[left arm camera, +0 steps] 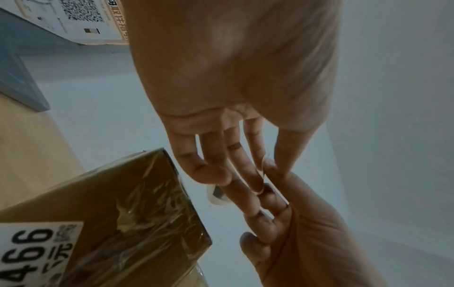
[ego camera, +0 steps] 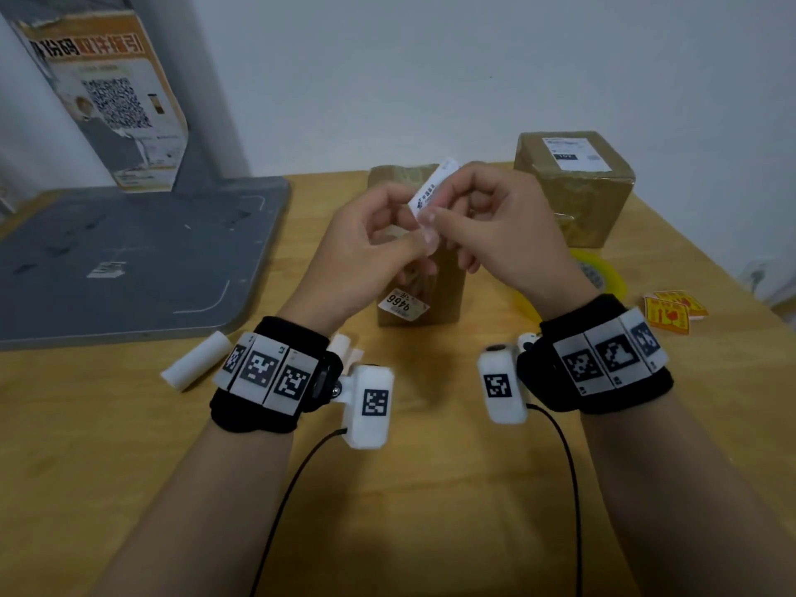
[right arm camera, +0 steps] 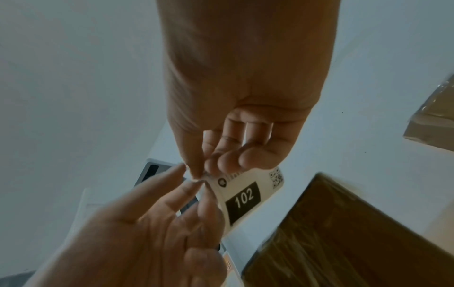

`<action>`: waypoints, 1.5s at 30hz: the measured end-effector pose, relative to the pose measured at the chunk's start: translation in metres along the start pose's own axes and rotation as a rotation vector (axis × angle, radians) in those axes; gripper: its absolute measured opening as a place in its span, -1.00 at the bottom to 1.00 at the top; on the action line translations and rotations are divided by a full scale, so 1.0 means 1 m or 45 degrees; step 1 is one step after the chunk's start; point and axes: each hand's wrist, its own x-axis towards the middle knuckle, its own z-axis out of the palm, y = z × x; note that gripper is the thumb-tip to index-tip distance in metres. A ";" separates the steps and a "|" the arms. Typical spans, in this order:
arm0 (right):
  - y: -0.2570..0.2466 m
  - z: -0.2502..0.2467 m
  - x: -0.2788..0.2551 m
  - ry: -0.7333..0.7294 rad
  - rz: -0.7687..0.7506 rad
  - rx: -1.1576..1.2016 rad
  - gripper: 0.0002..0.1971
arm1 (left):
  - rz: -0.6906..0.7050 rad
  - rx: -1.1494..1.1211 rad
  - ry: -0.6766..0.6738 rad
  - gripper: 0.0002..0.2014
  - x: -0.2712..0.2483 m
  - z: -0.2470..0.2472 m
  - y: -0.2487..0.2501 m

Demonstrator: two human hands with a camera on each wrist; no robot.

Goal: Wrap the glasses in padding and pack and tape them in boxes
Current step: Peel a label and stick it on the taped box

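Observation:
Both hands are raised over a tall taped cardboard box [ego camera: 450,290] that carries a "9466" sticker [ego camera: 402,304]. Between them they hold a white shipping label [ego camera: 433,187] printed "102" [right arm camera: 245,192]. My left hand [ego camera: 420,232] pinches the label's lower corner with thumb and forefinger [left arm camera: 267,167]. My right hand [ego camera: 435,209] pinches the same corner from the other side [right arm camera: 199,174], its other fingers curled behind the label. The box [left arm camera: 123,203] stands just beneath the hands. No glasses are in view.
A second taped box [ego camera: 577,196] with a label stands at the back right. A yellow tape roll [ego camera: 603,273] and orange stickers [ego camera: 672,312] lie to the right. A white foam roll [ego camera: 196,359] lies at the left, beside a grey platform [ego camera: 129,260] with a poster [ego camera: 103,101].

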 end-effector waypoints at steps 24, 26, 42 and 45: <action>0.022 0.007 0.010 0.042 -0.003 0.068 -0.94 | -0.175 -0.292 0.106 -0.72 0.018 -0.010 -0.024; 0.022 0.006 0.010 0.044 -0.014 0.061 -0.94 | -0.191 -0.310 0.102 -0.72 0.018 -0.009 -0.025; 0.023 0.004 0.010 0.026 -0.044 0.084 -0.96 | -0.196 -0.489 0.042 -0.78 0.017 -0.004 -0.026; 0.022 0.004 0.010 0.014 -0.048 0.085 -0.96 | -0.192 -0.507 0.030 -0.82 0.017 -0.004 -0.027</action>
